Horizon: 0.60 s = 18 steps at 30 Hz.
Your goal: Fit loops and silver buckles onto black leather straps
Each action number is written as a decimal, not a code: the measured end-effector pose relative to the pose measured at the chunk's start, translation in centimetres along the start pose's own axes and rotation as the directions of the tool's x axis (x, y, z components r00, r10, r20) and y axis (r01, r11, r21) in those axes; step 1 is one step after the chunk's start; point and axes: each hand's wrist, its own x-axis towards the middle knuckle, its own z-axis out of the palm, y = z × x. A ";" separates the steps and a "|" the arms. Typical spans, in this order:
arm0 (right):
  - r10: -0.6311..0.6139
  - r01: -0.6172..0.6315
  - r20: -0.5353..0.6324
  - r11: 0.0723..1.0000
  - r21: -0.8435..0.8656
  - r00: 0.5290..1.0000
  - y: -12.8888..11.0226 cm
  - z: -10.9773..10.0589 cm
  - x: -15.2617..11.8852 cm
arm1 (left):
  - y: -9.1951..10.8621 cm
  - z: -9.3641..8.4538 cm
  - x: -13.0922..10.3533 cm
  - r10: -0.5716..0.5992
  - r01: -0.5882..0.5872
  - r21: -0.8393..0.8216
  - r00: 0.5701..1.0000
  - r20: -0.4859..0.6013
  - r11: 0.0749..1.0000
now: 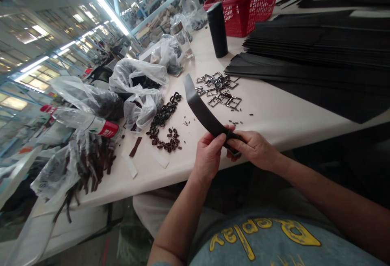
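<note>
Over the table's (274,125) near edge, I see left hand (209,152) and right hand (258,148) both clamped on one black strap (202,111), likely steadying its near end. Buckles (219,82) lie heaped beside it, presumably for easy reach. Two white strips (160,158), one brown strip (135,147), one red basket (242,16); buckles overlap, can't count.

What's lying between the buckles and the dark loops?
Between buckles and loops, the head view shows the far end of the strap, held in the left hand and right hand, plus small dark bits on the table.
</note>
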 end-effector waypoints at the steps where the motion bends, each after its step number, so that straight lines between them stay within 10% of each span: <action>1: 0.002 -0.002 0.011 1.000 0.011 1.000 0.1 -0.1 0.0 | 0.0 -0.1 0.0 0.008 -0.008 0.025 1.000 0.011 1.000; 13: -0.037 0.030 0.042 0.988 0.152 0.998 2.1 -0.1 -0.4 | -2.5 -0.4 -1.3 -0.014 0.015 0.201 1.000 -0.006 0.979; 18: -0.093 0.084 0.100 0.993 0.085 0.991 1.0 -1.9 0.2 | -1.1 -1.5 -0.6 0.112 -0.148 0.463 0.988 0.106 0.874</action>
